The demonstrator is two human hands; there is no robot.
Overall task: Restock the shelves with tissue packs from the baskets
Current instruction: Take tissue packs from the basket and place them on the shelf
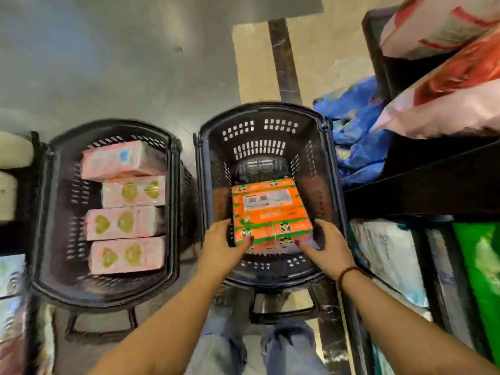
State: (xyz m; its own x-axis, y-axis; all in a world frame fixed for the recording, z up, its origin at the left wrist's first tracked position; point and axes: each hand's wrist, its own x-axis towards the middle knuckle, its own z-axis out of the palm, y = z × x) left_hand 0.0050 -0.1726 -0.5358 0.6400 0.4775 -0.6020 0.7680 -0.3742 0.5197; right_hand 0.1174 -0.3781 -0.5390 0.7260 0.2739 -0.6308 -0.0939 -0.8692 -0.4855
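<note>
Two black plastic baskets stand on the floor below me. The right basket (pixel 270 131) holds an orange tissue pack (pixel 267 209) with a white label on top. My left hand (pixel 224 242) presses against the pack's near left corner and my right hand (pixel 326 242) against its near right corner, fingers curled around its edges. The left basket (pixel 108 290) holds several pink tissue packs (pixel 124 223) with yellow-green hearts, laid side by side.
Dark shelves (pixel 422 185) run along the right, holding pink-red bags (pixel 446 101), blue packs (pixel 354 136) and, lower, white and green packs (pixel 476 261). More goods sit at the left edge. My legs are below the baskets on the grey floor.
</note>
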